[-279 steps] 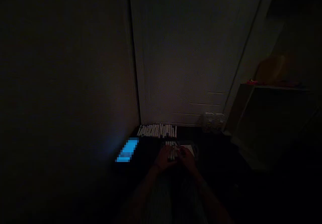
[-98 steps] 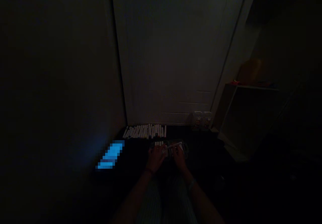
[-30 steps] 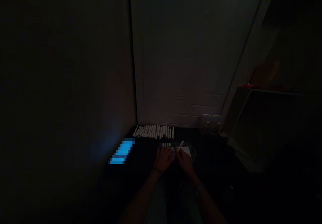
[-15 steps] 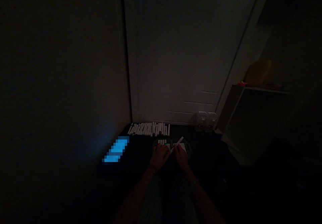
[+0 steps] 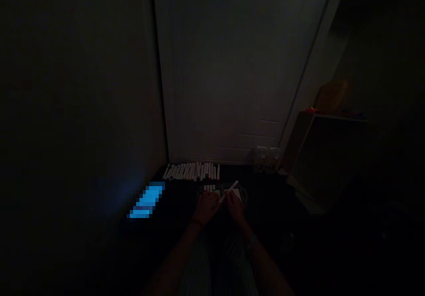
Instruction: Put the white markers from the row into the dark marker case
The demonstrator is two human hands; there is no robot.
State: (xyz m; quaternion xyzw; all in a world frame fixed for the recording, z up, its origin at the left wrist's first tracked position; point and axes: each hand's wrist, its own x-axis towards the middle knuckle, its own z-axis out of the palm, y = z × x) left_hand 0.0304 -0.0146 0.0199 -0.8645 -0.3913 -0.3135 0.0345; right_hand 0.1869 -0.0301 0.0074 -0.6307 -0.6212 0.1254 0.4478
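Note:
The room is very dark. My left hand (image 5: 206,208) and my right hand (image 5: 235,208) meet low in the middle, over a dark case (image 5: 244,194) holding several white markers. Between them is a white marker (image 5: 229,191) lying slantwise, its far end up and to the right; my right hand is closed on it. My left hand touches its near end, fingers curled. A row of several white markers (image 5: 191,172) lies on the floor by the door, just beyond my hands.
A blue glowing screen (image 5: 146,200) lies on the floor to the left. A pale door (image 5: 232,74) stands ahead. Two small clear containers (image 5: 265,158) sit at its foot. A low shelf unit (image 5: 328,154) stands to the right with an orange thing (image 5: 332,94) on top.
My hands stay over the case; the marker, lying flatter 3.3 s ago, now slants up to the right. The view has swung slightly left and right.

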